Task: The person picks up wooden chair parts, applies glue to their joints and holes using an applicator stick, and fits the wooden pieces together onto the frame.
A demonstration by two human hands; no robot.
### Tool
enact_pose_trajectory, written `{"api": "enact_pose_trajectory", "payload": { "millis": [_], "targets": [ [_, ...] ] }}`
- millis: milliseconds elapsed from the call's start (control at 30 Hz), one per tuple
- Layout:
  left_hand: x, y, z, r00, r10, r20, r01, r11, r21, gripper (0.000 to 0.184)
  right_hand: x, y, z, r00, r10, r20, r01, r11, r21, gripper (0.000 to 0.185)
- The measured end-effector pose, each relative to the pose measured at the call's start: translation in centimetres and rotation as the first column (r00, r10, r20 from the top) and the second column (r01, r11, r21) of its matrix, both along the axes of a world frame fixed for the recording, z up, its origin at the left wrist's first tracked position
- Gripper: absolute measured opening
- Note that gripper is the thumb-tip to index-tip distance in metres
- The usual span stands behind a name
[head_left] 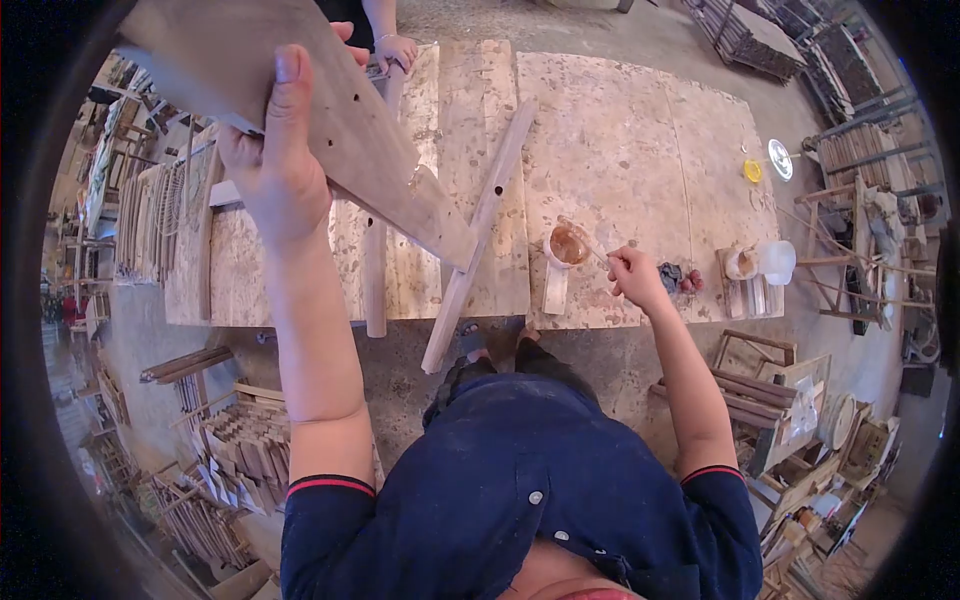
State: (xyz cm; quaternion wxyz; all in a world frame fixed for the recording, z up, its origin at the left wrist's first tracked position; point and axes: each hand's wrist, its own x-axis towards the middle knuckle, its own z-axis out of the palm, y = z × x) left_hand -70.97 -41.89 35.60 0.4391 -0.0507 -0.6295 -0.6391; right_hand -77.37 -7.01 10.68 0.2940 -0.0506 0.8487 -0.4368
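My left hand (280,165) is closed around a broad wooden panel (350,120) with small dark holes along its edge, raised at the upper left. Its lower tip overlaps a long wooden bar (500,185) lying aslant on the workbench; whether they touch I cannot tell. My right hand (637,277) pinches a thin stick (596,246) whose far end is at the mouth of a cup (567,246). Brown paste coats the inside of this cup. Below the cup, a pale wooden block (555,290) lies on the bench.
The workbench (620,130) spans the middle. Another person's hand (396,52) rests on a wooden leg at the far side. A white plastic container (777,262), a dark rag (670,277) and a yellow lid (752,171) lie to the right. Stacked wood (250,450) fills the lower left.
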Motion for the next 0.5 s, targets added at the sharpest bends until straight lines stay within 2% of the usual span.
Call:
{"api": "enact_pose_trajectory", "payload": {
  "millis": [67, 100, 133, 167, 267, 367, 400, 500],
  "targets": [
    [0.0, 0.0, -0.1, 1.000, 0.004, 0.004, -0.004, 1.000, 0.019, 0.027, -1.4, -0.6, 1.7, 0.999, 0.034, 0.022, -0.033, 0.998, -0.048, 0.022],
    [0.1, 0.2, 0.1, 0.999, 0.016, 0.029, -0.016, 1.000, -0.008, 0.032, -2.1, -0.9, 2.1, 0.998, 0.052, 0.033, -0.050, 0.996, -0.071, 0.022],
    [0.1, 0.5, 0.3, 0.998, 0.032, 0.054, -0.030, 0.999, -0.036, 0.037, -3.2, -1.1, 1.5, 0.993, 0.113, -0.037, -0.115, 0.990, -0.075, 0.019],
    [0.2, 0.7, 0.4, 0.996, 0.049, 0.081, -0.044, 0.997, -0.064, 0.042, -4.2, -1.5, 1.5, 0.979, 0.168, -0.116, -0.168, 0.986, 0.009, 0.018],
    [0.2, 0.7, 0.5, 0.996, 0.054, 0.078, -0.050, 0.997, -0.056, 0.042, -6.0, -5.1, 4.7, 0.891, 0.346, -0.294, -0.273, 0.926, 0.263, 0.015],
    [0.2, 0.9, 0.6, 0.994, 0.079, 0.078, -0.071, 0.992, -0.108, 0.041, -7.4, -9.0, 3.6, 0.724, 0.527, -0.446, -0.282, 0.815, 0.506, 0.018],
    [0.2, 1.0, 0.6, 0.994, 0.072, 0.085, -0.064, 0.993, -0.094, 0.041, -7.8, -10.5, 4.0, 0.674, 0.634, -0.380, -0.336, 0.721, 0.607, 0.020],
    [0.3, 1.0, 0.5, 0.994, 0.055, 0.094, -0.048, 0.996, -0.070, 0.040, -8.8, -13.7, 1.9, 0.487, 0.773, -0.406, -0.317, 0.589, 0.743, 0.020]
  ]
}}
